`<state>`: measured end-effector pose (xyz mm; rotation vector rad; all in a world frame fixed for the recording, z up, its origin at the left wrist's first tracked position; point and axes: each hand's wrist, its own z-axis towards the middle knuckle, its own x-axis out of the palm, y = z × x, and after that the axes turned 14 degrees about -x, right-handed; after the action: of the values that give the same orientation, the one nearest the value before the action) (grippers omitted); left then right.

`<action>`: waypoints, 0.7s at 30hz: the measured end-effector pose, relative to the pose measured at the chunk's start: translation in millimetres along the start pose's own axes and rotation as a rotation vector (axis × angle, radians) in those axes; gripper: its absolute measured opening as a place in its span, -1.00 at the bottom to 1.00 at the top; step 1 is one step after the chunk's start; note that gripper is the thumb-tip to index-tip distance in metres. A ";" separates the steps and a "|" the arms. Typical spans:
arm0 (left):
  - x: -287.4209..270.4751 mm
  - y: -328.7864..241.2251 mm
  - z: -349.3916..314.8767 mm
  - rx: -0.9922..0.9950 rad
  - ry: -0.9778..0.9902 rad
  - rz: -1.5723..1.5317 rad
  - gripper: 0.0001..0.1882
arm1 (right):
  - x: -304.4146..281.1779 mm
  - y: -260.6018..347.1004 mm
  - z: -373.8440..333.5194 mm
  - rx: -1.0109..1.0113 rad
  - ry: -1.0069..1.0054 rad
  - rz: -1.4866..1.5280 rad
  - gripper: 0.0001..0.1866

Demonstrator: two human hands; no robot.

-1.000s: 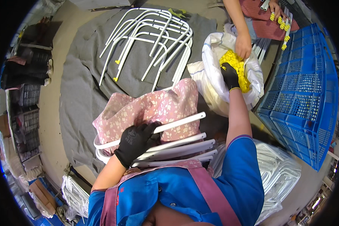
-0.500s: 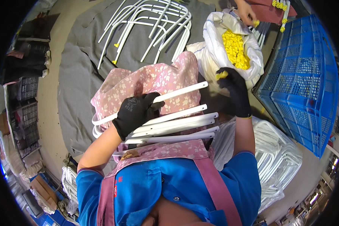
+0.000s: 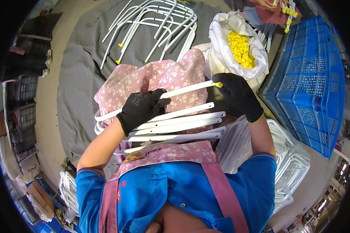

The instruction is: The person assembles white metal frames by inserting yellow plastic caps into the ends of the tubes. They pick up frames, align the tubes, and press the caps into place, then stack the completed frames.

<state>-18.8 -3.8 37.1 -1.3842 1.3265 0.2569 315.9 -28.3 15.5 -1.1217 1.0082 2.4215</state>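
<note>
Beside the white sack (image 3: 221, 42), right hand (image 3: 237, 95) pinches a yellow cap (image 3: 218, 84) at the top white tube (image 3: 182, 90) end; left hand (image 3: 140, 108) clamps that tube mid-length; blue crate (image 3: 311, 81) crowds the right.

Two black-gloved hands, left (image 3: 140, 109) and right (image 3: 237, 95), about five white bent tubes (image 3: 182, 126) on the lap, one white sack (image 3: 241, 46), one blue crate (image 3: 307, 77)

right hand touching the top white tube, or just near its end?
Touching. In the head view the gloved right hand pinches a small yellow cap against the end of the top white tube; no gap shows.
</note>
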 end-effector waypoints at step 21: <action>4.3 -0.8 8.4 -0.030 0.100 0.126 -0.77 | 60.1 -29.5 22.7 0.724 0.018 1.448 -0.15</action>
<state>-12.4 0.3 31.4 -1.3549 1.5012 0.2964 279.1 6.8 -33.6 -0.0082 3.0717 2.2301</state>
